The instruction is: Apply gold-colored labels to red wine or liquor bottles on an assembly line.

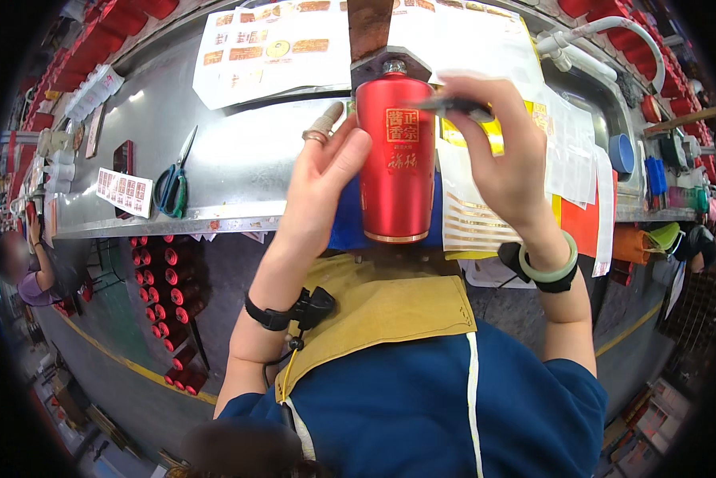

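A red bottle [396, 191] with gold square lettering and a silvery neck lies in front of me, its base toward me. My left hand [326, 163] holds it by its left side, the thumb along the edge; some fingertips are hidden, and one finger has a pale cover. My right hand [505, 147] is closed around a dark, slim pointed tool [465, 107], perhaps tweezers. The tool's tip is over the bottle's front, just right of the gold square. Blur hides whether it touches and whether anything is in the tip.
Sticker sheets [278, 48] cover the metal bench [238, 147]. On the left are green-handled scissors [171, 191] and a small label sheet [125, 191]. A blue ring-shaped roll [622, 154] sits at right. Below the bench stand several red bottles [167, 303]. Another person [35, 267] works at far left.
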Tool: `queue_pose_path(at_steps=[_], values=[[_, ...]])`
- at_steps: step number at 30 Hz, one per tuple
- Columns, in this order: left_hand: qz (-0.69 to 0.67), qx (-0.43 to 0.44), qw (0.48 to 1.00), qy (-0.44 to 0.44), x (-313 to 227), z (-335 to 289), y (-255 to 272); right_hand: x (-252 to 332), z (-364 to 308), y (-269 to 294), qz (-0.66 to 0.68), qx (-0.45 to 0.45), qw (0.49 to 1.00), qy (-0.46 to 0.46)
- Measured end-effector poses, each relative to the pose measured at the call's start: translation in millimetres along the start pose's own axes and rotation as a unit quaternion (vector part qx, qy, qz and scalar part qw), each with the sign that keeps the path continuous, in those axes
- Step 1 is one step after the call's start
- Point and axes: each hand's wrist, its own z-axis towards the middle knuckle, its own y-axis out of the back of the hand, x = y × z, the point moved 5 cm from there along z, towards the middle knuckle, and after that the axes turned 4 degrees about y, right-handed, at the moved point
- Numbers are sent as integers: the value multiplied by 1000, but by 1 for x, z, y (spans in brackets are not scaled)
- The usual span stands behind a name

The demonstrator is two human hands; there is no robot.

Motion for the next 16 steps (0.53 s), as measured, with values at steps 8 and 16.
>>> queue_pose_path(at_steps=[8,16], values=[[73,-22,996,-37,-27,13,1,60,-14,-3,-12,167,964,206],[69,-1,996,-51,-44,22,-13,62,-13,-33,-45,221,958,175]])
